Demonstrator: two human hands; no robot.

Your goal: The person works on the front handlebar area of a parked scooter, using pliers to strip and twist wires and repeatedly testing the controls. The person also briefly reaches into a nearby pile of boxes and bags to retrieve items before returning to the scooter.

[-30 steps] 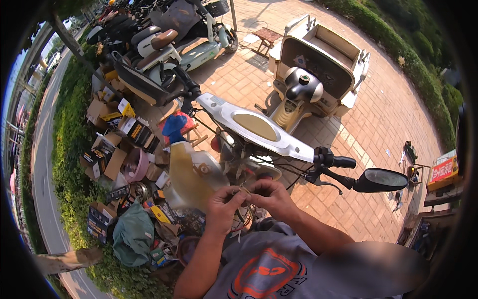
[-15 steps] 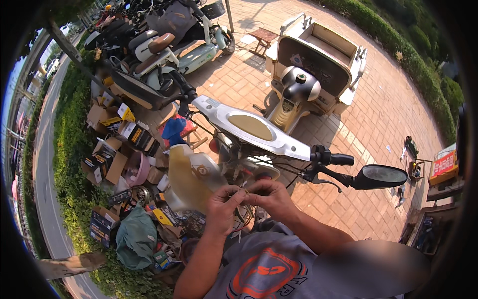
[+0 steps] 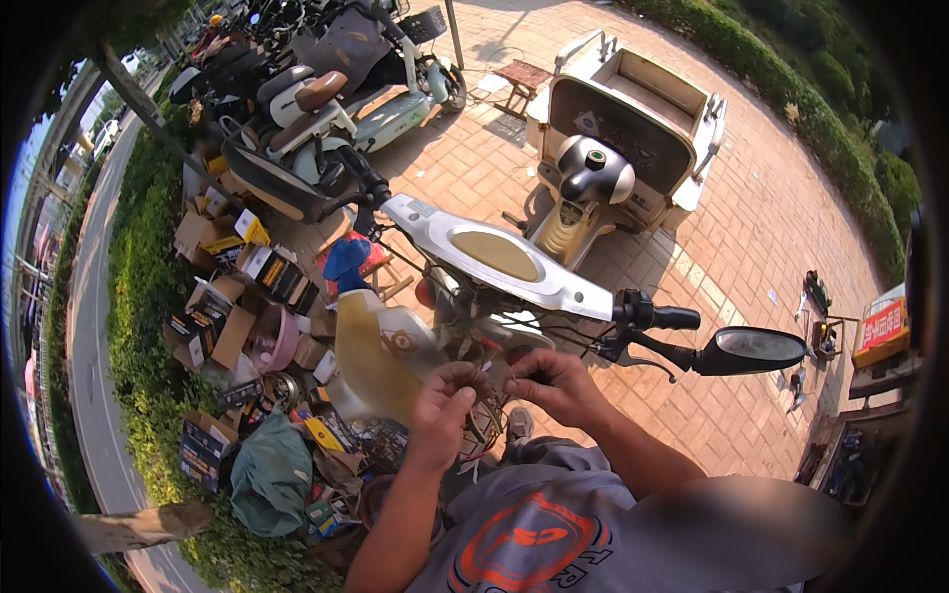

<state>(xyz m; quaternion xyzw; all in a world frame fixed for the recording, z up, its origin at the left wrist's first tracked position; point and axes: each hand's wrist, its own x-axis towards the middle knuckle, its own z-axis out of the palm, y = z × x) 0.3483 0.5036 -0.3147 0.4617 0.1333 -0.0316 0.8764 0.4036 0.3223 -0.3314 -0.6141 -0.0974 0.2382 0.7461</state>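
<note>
My left hand (image 3: 447,407) is closed in a pinch, with thin wires (image 3: 480,431) at and below its fingertips. A short gap to the right, my right hand (image 3: 556,387) also pinches, its thumb and forefinger closed on what looks like a thin wire end; the detail is too small to see. Both hands are just behind the opened front of an electric tricycle. Beyond them runs its silver handlebar cover (image 3: 514,265) with a gold oval panel. A yellowish front panel (image 3: 381,356) hangs loose beside my left hand.
A black mirror (image 3: 756,348) and brake lever (image 3: 647,364) stick out at the right. Cardboard boxes (image 3: 213,321), a pink basin (image 3: 272,338) and a green cloth (image 3: 269,474) crowd the left. Farther off stand the seat (image 3: 593,168), cargo bed (image 3: 657,79) and parked scooters (image 3: 386,124).
My hands were together at the fingertips and have drawn slightly apart. The right hand has shifted right, and a gap shows between them.
</note>
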